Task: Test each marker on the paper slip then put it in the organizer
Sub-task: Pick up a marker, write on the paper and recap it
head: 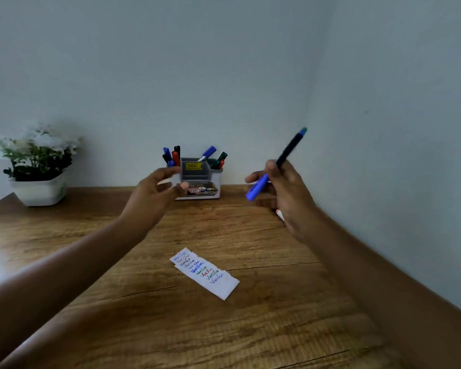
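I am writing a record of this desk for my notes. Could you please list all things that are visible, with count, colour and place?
organizer: one, white and grey, back of the table by the wall.
markers in organizer: several, blue, black, red, green, standing in its compartments.
paper slip: one, white with coloured writing, middle of the table.
potted plant: one, white flowers, white pot, far left.
table: one, brown wood.
marker: one, blue and black, capped, in right hand.
left hand: open, in front of the organizer.
right hand: holding the marker.
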Motion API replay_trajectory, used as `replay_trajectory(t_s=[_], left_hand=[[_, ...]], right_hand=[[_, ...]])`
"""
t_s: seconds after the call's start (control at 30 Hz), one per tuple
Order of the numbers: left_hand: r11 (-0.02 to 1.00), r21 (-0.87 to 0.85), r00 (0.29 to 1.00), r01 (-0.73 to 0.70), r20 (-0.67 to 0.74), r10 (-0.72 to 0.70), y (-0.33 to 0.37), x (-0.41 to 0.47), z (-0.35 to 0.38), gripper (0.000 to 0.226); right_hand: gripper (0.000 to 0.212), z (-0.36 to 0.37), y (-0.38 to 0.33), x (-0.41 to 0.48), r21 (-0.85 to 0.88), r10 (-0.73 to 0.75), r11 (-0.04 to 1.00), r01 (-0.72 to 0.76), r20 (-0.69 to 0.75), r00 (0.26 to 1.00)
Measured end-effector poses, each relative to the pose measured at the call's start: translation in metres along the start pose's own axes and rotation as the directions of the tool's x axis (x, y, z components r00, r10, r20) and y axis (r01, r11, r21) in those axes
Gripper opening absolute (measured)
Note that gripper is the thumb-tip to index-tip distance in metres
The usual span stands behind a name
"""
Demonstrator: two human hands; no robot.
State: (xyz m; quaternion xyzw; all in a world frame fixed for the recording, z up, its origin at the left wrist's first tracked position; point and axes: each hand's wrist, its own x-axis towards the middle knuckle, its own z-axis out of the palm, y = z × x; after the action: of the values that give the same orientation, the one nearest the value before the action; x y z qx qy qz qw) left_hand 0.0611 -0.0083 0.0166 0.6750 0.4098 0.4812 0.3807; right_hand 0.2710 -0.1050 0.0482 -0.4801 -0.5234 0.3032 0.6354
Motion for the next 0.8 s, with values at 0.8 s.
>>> replay_trajectory(t_s=[0.8], left_hand=[[0.991,-0.015,0.976,0.135,-0.168,-0.135,-0.075,0.106,0.043,0.073]], right_hand=[[0.018,0.102,-0.004,0.221,-0.936,0.277,-0.246,0.250,0.180,0.944]])
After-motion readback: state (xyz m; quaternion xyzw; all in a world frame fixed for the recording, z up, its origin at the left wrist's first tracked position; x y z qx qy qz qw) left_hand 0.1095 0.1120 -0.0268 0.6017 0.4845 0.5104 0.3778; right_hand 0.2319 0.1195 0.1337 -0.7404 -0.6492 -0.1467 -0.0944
